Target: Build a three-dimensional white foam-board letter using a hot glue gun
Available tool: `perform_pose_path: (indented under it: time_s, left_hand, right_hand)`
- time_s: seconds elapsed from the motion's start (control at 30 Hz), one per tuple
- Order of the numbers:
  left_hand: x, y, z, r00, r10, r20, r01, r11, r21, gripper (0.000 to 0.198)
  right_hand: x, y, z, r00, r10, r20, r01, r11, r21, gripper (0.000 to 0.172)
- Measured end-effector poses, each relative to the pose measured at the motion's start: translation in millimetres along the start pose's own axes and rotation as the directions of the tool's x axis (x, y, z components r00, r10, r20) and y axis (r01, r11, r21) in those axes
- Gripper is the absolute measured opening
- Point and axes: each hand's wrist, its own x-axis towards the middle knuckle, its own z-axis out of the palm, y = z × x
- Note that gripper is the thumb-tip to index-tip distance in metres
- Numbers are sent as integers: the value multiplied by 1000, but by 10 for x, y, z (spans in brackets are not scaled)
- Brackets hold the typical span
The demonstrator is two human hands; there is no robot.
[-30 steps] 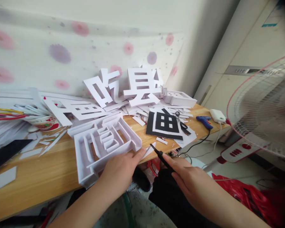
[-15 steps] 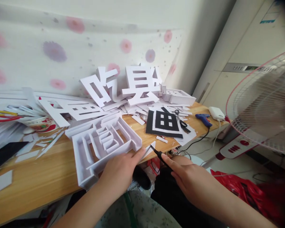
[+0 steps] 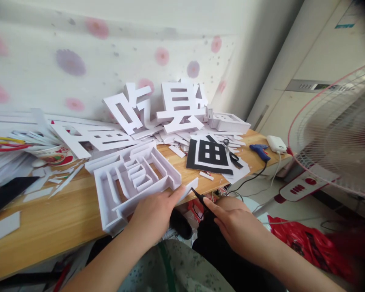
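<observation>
A narrow white foam-board strip (image 3: pixel 188 189) lies at the front edge of the wooden table. My left hand (image 3: pixel 155 213) holds its near end, index finger stretched along it; the other fingers are mostly hidden. In my right hand (image 3: pixel 229 221) is a black craft knife (image 3: pixel 203 199), gripped with the index finger along its handle. Its tip is at the strip's lower edge; whether it cuts in I cannot tell. Left of the strip, beside my left hand, stands a white hollow letter form (image 3: pixel 108 219) with upright walls, open side up.
White cut-out characters (image 3: pixel 178 101) lean at the back over scraps. Black stencil sheets (image 3: pixel 211 156), scissors (image 3: pixel 231 152) and a blue glue gun (image 3: pixel 260 152) lie right. A fan (image 3: pixel 310 181) stands beside the table (image 3: pixel 63 219); a red bag (image 3: pixel 307 247) lies below.
The knife tip has shifted slightly left and down along the strip. The strip's far end stands a little higher. Both hands keep their grip.
</observation>
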Motion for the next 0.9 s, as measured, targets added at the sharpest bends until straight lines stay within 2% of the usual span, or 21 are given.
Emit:
perform_pose_path:
  time_s: [0.13, 0.23, 0.33, 0.4, 0.47, 0.5, 0.6, 0.67, 0.7, 0.73, 0.77, 0.83, 0.87, 0.9]
  left_hand:
    - [-8, 16, -22, 1000, -22, 13, 21, 999, 48, 73]
    - [10, -5, -21, 1000, -16, 7, 16, 999, 29, 70]
    - [-8, -7, -39, 999, -40, 9, 40, 999, -8, 70]
    - [-93, 20, -91, 997, -80, -7, 80, 996, -48, 69]
    - [-252, 42, -179, 995, -93, -35, 86, 984, -159, 67]
    - [-355, 35, -231, 995, -89, -53, 74, 968, -239, 65]
    - [-710, -143, -390, 989, -128, -69, 72, 846, -529, 56]
    - [-969, -419, -466, 970, -241, -28, 154, 701, -697, 53]
    - [-1100, -592, -484, 947, -321, -18, 202, 636, -745, 54]
    - [-1229, -777, -485, 899, -435, -56, 243, 599, -763, 55]
    - [-1350, -963, -466, 822, -557, -113, 286, 577, -765, 54]
    - [-1553, -1303, -369, 632, -763, -137, 436, 496, -751, 48]
    - [-1628, -1443, -298, 540, -831, -133, 502, 444, -742, 46]
    - [-1683, -1560, -217, 472, -868, -151, 555, 426, -714, 46]
  right_hand:
    - [9, -10, 37, 994, 39, 101, -42, 999, 19, 62]
    - [28, 45, -16, 998, 55, 28, -58, 995, 85, 57]
    - [37, 172, -121, 997, 73, 1, -71, 957, 281, 52]
    - [14, 277, -153, 993, 80, 85, -111, 869, 482, 53]
    - [-25, 380, -105, 983, 89, 163, -176, 728, 663, 53]
    - [-42, 426, -48, 979, 126, 163, -206, 653, 729, 53]
    - [-39, 538, 210, 965, 256, 58, -182, 495, 849, 57]
    - [8, 587, 385, 957, 291, 0, -131, 432, 892, 61]
    - [36, 605, 454, 954, 299, -27, -103, 409, 907, 62]
    - [63, 619, 507, 950, 308, -48, -78, 386, 919, 63]
    - [87, 630, 543, 947, 316, -56, -67, 364, 929, 64]
    - [121, 646, 574, 941, 335, -44, -70, 321, 945, 67]
    - [132, 651, 572, 940, 340, -29, -81, 305, 949, 69]
    - [140, 653, 563, 939, 344, -15, -92, 295, 951, 70]
